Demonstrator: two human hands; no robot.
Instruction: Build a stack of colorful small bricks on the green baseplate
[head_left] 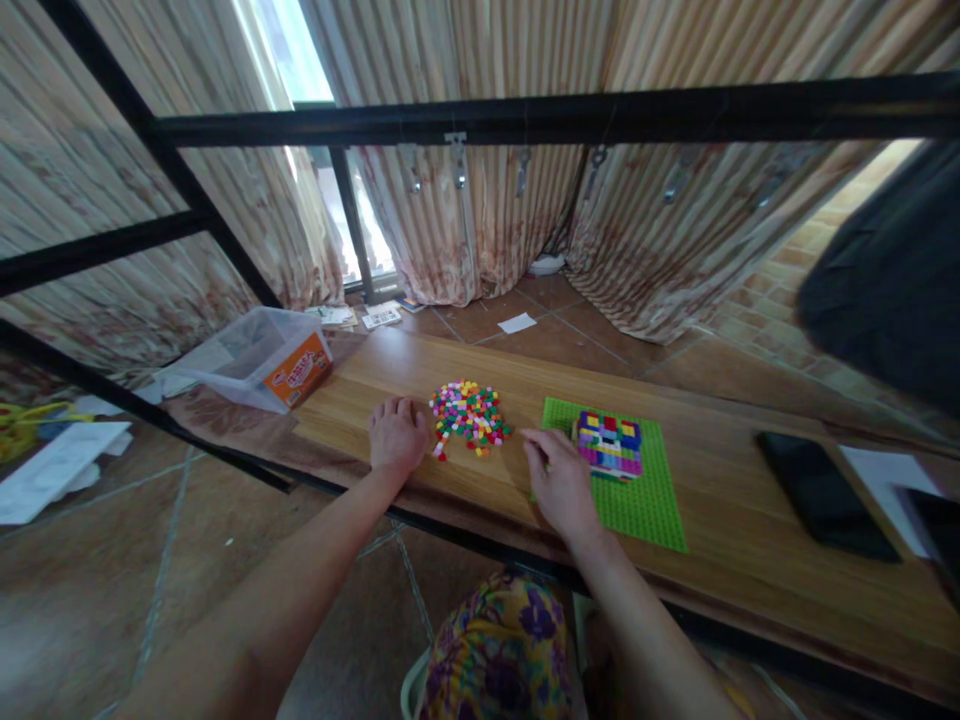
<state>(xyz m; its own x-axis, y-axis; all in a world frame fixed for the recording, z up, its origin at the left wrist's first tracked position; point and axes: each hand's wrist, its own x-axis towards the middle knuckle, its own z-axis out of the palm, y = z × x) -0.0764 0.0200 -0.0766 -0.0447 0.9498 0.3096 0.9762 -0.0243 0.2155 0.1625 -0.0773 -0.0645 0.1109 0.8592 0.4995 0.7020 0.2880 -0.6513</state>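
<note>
Flanking one brick pile [469,410], two half-curled hands [399,435] [559,485], contents unclear; one baseplate [646,518] nearby

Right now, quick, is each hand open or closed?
Left hand: loosely curled beside the brick pile; can't tell if holding anything.
Right hand: partly curled at the green baseplate; can't tell either.

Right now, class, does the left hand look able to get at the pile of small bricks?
Probably yes: the left hand is right beside the pile of small bricks on the wooden table, with nothing visible between them. The right hand is on the pile's other side, out of the way.
</note>
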